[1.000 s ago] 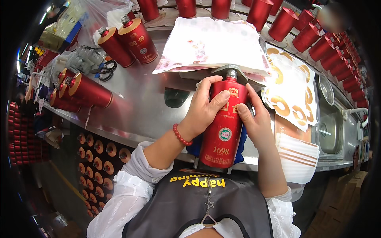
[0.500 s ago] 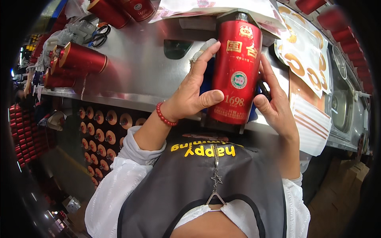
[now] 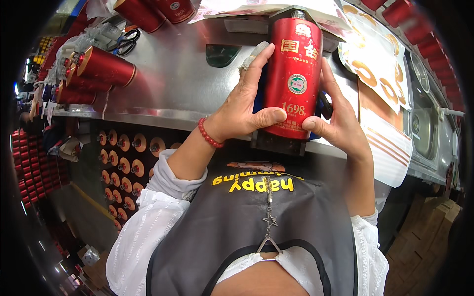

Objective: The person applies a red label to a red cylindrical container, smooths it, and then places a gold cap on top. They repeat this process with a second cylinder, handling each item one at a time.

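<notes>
Head view, red bottle between left hand and right hand, fingers along its sides, cannot tell if clamped

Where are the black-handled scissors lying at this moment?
In the head view, the black-handled scissors lie at upper left on the metal table, right of the clear plastic pieces, between two groups of red bottles.

The view came from the left one of two wide fisheye cameras worn side by side on the person's head. It looked steeply down over the apron toward the bench, near enough that the left hand and right hand loomed large over the bench's near edge. That edge bowed, and darkness ringed the picture's sides.
</notes>
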A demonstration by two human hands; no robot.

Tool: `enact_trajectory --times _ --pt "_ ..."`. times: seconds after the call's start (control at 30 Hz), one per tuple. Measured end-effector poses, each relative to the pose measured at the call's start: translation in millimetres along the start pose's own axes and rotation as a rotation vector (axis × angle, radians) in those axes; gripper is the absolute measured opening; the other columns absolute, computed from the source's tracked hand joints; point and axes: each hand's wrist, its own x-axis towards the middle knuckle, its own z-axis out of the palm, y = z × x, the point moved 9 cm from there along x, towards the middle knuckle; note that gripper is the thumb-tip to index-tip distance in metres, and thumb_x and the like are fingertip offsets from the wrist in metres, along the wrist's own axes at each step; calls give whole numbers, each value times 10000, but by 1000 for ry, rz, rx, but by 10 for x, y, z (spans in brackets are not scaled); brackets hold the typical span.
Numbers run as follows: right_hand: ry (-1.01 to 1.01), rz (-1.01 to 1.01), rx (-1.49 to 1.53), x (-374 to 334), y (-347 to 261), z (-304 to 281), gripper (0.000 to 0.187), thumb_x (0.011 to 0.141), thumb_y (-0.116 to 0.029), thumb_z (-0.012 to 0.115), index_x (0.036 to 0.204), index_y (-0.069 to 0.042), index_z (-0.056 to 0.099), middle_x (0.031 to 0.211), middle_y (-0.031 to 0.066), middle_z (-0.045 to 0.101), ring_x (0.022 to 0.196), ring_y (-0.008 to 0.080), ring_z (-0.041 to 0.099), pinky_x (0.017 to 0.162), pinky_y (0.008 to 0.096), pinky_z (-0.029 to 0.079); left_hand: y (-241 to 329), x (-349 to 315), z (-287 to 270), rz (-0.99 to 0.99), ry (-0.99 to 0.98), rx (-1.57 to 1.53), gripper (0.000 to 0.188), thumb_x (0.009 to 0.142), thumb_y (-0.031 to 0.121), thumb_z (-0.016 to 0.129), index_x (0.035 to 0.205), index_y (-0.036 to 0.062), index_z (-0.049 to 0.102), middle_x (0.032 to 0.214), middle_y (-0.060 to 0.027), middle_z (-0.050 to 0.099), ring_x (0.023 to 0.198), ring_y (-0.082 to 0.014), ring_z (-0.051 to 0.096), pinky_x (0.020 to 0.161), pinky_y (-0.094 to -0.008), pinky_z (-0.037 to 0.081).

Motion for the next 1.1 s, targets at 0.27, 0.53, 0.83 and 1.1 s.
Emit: enact_trajectory --times 0.27,0.53,0.83,1.1 --pt "-19 8 47 -1 25 -9 1236 727 -566 836 1587 9 159 1430 287 482 1361 380 472 1133 441 372 -36 -1 8 -9 -36 6 1151 827 629 720 1588 14 114 1601 -264 210 1501 -388 202 1221 -462 173" --pt "-34 16 52 -3 -24 -7 1221 728 -492 863 1594 -6 153 1370 268 531 1274 362 536 1094 434 403 454 -86 -66 367 35 374 934 877 641 645 1528 33 363 1534 -204 397 1438 -368 324 1212 -520 152" --pt "-57 29 -9 -23 8 1 1256 727 -507 854 1593 10 106 1373 258 517 1207 370 528 1062 440 406 632 455 -28 549 -90 698 551 998 541 476 1391 176 605 932 -25 694 1266 -248 487 1229 -547 95" --pt "-72 14 -55 4 -35 -9 1248 742 -545 829 1591 15 106 1379 258 515 1199 360 533 1058 438 411 449 782 -284 503 107 694 484 1006 447 542 1363 129 617 1197 -60 691 1228 -268 513 1197 -507 212"
